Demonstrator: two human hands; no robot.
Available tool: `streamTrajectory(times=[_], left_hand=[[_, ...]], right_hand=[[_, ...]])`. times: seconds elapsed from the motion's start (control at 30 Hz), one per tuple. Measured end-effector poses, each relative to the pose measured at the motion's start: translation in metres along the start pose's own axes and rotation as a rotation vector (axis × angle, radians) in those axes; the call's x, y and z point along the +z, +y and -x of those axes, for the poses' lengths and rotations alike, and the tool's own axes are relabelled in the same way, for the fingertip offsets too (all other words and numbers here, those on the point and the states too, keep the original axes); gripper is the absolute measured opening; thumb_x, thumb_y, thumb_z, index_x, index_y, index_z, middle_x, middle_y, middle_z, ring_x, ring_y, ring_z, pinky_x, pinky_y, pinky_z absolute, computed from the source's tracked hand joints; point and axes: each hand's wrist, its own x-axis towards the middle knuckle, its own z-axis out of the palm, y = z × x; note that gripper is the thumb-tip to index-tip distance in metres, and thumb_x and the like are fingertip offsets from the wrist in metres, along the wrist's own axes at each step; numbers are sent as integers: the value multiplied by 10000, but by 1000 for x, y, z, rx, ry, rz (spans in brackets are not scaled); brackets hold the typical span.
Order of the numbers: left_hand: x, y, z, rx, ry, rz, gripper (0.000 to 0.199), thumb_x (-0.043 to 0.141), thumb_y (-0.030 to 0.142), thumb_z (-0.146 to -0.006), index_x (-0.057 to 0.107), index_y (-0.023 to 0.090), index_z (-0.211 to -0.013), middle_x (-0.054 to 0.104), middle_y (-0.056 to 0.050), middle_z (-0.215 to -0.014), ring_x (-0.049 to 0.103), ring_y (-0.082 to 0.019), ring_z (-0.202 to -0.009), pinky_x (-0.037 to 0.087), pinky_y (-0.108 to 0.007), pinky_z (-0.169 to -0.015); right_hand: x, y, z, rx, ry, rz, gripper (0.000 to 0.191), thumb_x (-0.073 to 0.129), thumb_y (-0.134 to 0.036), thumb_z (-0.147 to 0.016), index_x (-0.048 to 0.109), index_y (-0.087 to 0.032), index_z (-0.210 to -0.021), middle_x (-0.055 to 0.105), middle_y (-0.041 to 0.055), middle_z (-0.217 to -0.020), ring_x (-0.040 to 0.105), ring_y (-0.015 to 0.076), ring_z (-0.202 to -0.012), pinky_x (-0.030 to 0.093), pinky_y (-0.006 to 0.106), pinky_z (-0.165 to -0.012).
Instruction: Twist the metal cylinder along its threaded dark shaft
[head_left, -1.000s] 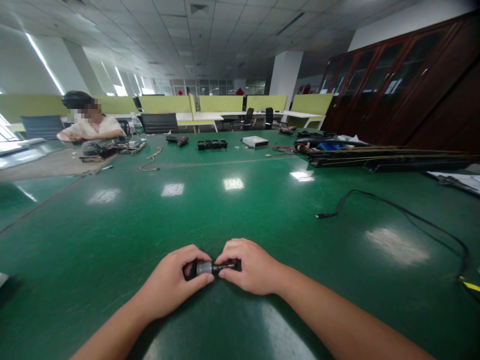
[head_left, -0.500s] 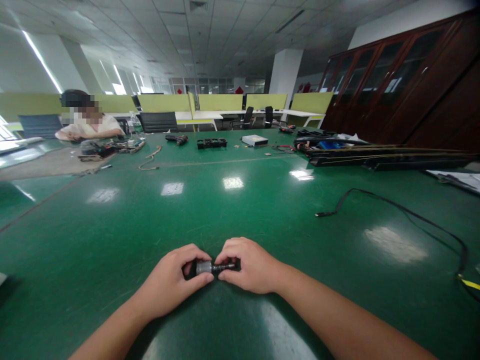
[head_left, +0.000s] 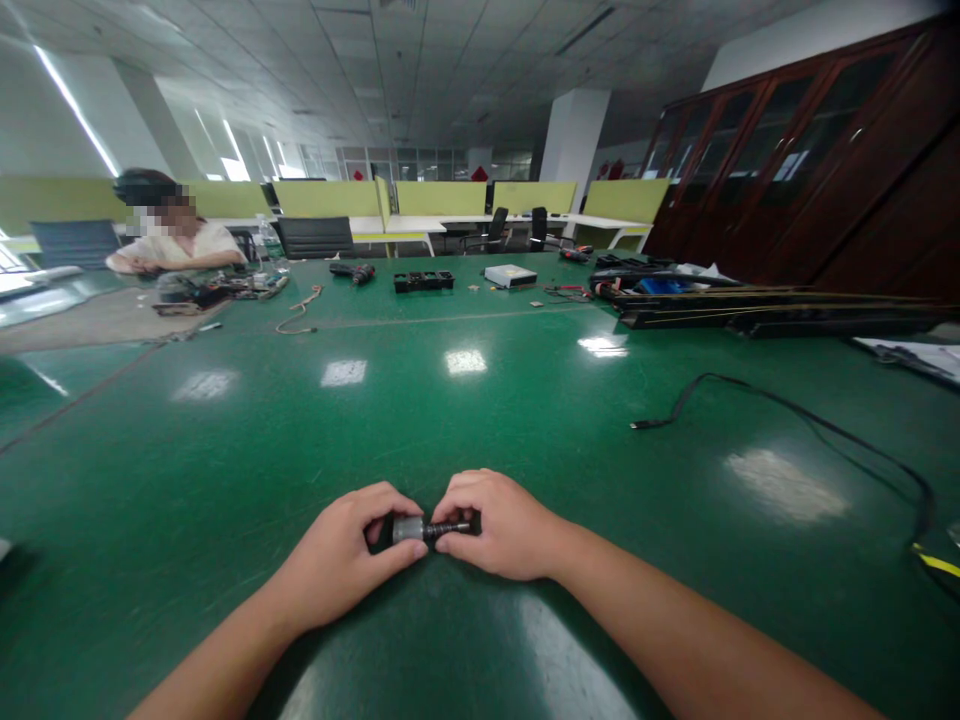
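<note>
A small cylindrical metal part (head_left: 409, 530) with a thinner dark ribbed shaft (head_left: 444, 530) lies sideways near the table's front edge. My left hand (head_left: 360, 548) is closed round its thicker silver end, thumb below and fingers above. From the other side my right hand (head_left: 491, 525) pinches around the shaft, whose tip points right, toward my palm. The fingertips of both hands are close together over the middle of the part. Under them is the glossy green table (head_left: 480, 430).
A black cable (head_left: 810, 415) curves over the right side. Toward the far edge lie a power drill (head_left: 352, 273), a black tray (head_left: 424, 282), a white box (head_left: 510, 275), a tan cord (head_left: 300, 312) and long black rails (head_left: 750, 310). A person (head_left: 176, 240) sits at the far left.
The view has tilted down very slightly. Both hands keep their hold on the part, with barely any shift of the fingers.
</note>
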Motion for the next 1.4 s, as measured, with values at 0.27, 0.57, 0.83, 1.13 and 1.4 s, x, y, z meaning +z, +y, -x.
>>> streamTrajectory(times=[0.27,0.57,0.83,1.13,1.4], left_hand=[[0,1,-1,0,4,0,225,626,391,-859,703,233,-1000,640,3,-826,550,-155,-721,393,-244,-653],[-1,2,0,-5,2,-5,223,620,383,-858,700,230,-999,641,1,-822,547,-155,-720,396,-241,-648],[0,0,0,-7,8,-5,218,633,381,-856,704,238,-1004,636,4,-823,550,-157,-722,389,-247,-654],[-1,2,-1,-12,0,-10,214,632,372,-856,703,234,-1003,642,1,-828,551,-159,-723,389,-246,-654],[1,1,0,-7,2,-3,211,639,371,-859,702,234,-1007,628,8,-820,545,-154,-714,378,-246,-649]], right_hand=[[1,0,0,12,3,13,133,717,-215,-760,709,-190,-891,642,2,-772,584,146,-734,417,262,-713],[0,-1,0,17,0,4,118,712,-210,-765,707,-190,-881,636,0,-767,579,142,-723,412,259,-699],[1,0,0,8,9,7,118,710,-203,-760,705,-193,-877,632,-3,-758,576,143,-720,409,260,-701],[0,-1,0,9,8,2,113,709,-182,-752,702,-183,-865,621,-7,-747,570,138,-716,409,257,-701],[-1,-2,0,24,-1,4,107,707,-206,-772,705,-190,-878,626,-5,-758,569,140,-720,402,260,-697]])
